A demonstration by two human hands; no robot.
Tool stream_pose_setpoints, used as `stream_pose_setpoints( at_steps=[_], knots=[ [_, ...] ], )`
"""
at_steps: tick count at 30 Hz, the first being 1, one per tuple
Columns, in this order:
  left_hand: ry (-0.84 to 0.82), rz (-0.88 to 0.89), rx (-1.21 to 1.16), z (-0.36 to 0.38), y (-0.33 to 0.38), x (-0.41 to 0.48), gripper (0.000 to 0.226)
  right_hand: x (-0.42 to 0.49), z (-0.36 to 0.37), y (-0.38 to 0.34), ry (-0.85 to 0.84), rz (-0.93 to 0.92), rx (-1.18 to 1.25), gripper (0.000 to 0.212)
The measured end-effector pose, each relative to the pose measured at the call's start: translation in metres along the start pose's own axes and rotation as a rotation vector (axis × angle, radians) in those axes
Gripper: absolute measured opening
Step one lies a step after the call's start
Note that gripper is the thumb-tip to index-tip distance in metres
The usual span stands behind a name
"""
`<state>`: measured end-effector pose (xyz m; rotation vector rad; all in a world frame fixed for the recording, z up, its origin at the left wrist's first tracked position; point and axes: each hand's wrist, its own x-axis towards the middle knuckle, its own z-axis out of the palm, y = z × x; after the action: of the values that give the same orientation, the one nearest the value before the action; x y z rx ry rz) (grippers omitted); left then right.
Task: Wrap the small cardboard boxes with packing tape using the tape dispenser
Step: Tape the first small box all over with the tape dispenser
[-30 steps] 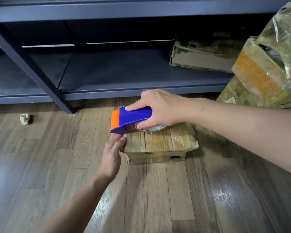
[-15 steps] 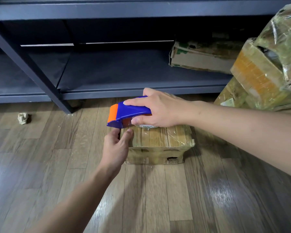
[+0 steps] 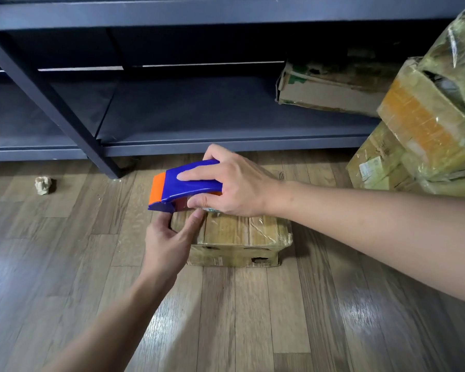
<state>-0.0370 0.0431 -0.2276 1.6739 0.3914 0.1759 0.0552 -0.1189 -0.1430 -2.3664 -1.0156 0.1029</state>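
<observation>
**Dispenser over the box, left fingers at its nose**

Far left, a crumpled paper ball (image 3: 43, 185) lies on the wooden floor (image 3: 253, 318), well apart from the action. Behind it runs the dark shelf unit (image 3: 172, 12), one slanted leg (image 3: 51, 103) coming down to the floor just left of the work spot. Over on the right of the lower shelf lies a flattened carton (image 3: 330, 95), and at the right edge a pile of tape-wrapped boxes (image 3: 424, 124) leans in. Nothing lies between the hands and the job.

Since a second ago, the left hand (image 3: 167, 245) has left the box's left edge, where its fingers lay flat together, and has come up under the dispenser's front. The dispenser itself now sits a touch higher, nose tipped away from the lid.

Now the hands. The left one has thumb and forefinger spread in a curve, both tips up against the underside of the tape dispenser (image 3: 188, 181), the other fingers tucked behind; any clear tape there is too faint to make out. The small box (image 3: 242, 237) sits on the floor in the middle, already glossy with tape, its near left corner hidden by that hand. The right hand (image 3: 236, 183) grips the blue dispenser from above, forefinger laid along its side, thumb below, holding it over the box's far left corner.
</observation>
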Motion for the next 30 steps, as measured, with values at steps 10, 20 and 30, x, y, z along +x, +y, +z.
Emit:
stream_pose_setpoints(
  at_steps=[10,20,30],
  knots=[
    [-0.057,-0.099,-0.022,-0.001,0.002,-0.012,0.028,0.000,-0.018,0.006,-0.181,-0.085,-0.089,0.057],
    [0.057,-0.181,-0.076,0.013,0.010,-0.005,0.017,-0.033,-0.044,0.024,-0.251,0.013,-0.100,0.068],
    [0.036,-0.190,0.106,0.002,0.006,-0.001,0.060,-0.040,-0.050,0.026,-0.239,0.031,-0.080,0.066]
  ],
)
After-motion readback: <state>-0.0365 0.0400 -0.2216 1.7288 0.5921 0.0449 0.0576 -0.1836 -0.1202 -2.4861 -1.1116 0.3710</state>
